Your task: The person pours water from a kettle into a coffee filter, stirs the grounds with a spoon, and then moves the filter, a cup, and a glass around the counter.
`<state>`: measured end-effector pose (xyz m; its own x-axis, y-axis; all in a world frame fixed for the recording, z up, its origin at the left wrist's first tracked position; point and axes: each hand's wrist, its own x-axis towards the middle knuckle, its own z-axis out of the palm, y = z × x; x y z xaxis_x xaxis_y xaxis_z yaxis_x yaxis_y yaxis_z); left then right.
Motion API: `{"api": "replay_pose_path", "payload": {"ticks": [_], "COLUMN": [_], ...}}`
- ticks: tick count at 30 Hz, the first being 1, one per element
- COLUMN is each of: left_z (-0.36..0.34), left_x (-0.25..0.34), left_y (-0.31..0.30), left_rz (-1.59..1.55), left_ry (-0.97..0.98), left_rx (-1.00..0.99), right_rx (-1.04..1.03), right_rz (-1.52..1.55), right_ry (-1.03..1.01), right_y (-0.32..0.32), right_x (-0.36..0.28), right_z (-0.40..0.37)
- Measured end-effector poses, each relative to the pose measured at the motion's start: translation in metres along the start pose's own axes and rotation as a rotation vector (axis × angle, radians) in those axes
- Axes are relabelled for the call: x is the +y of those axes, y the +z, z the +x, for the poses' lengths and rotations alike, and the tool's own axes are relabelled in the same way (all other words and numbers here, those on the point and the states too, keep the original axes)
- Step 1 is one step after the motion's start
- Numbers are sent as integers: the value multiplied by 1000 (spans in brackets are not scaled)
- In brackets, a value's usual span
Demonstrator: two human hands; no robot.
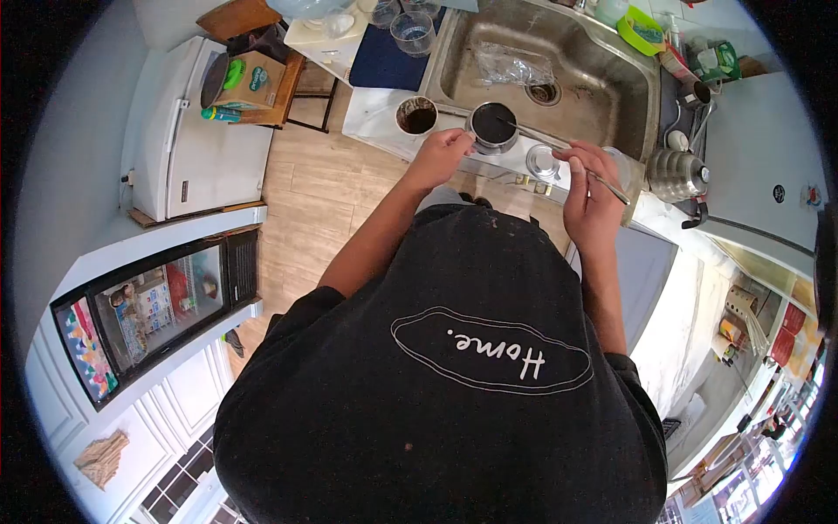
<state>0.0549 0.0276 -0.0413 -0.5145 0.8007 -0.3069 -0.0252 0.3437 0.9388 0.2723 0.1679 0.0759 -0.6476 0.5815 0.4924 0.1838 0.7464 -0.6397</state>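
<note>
My left hand pinches the near left side of a metal cup filled with something dark. A long thin metal spoon slants from my right hand into that cup, its tip hidden in the dark contents. The fingers of my right hand are closed around its handle. To the left of the metal cup stands a white cup with brown residue inside. A small clear glass jar is on the counter between the metal cup and my right hand.
Behind the cups is a steel sink with a crumpled plastic bag near the drain. A dark blue cloth with glass bowls lies left of it. A steel kettle stands at the right.
</note>
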Motion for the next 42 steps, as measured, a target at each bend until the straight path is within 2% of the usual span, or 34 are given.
{"api": "replay_pose_path", "payload": {"ticks": [13, 19, 37, 42], "left_z": [-5, -6, 0, -1], "left_x": [8, 9, -4, 2], "left_y": [1, 0, 1, -2], "left_rz": [8, -12, 25, 49], "left_ry": [7, -25, 17, -7], "left_rx": [29, 12, 55, 49], "right_rx": [-40, 10, -33, -18], "right_rz": [21, 26, 62, -9], "right_ry": [4, 27, -57, -7], "right_y": [2, -8, -3, -8], "right_x": [-6, 0, 0, 0], "right_z": [2, 2, 10, 11]}}
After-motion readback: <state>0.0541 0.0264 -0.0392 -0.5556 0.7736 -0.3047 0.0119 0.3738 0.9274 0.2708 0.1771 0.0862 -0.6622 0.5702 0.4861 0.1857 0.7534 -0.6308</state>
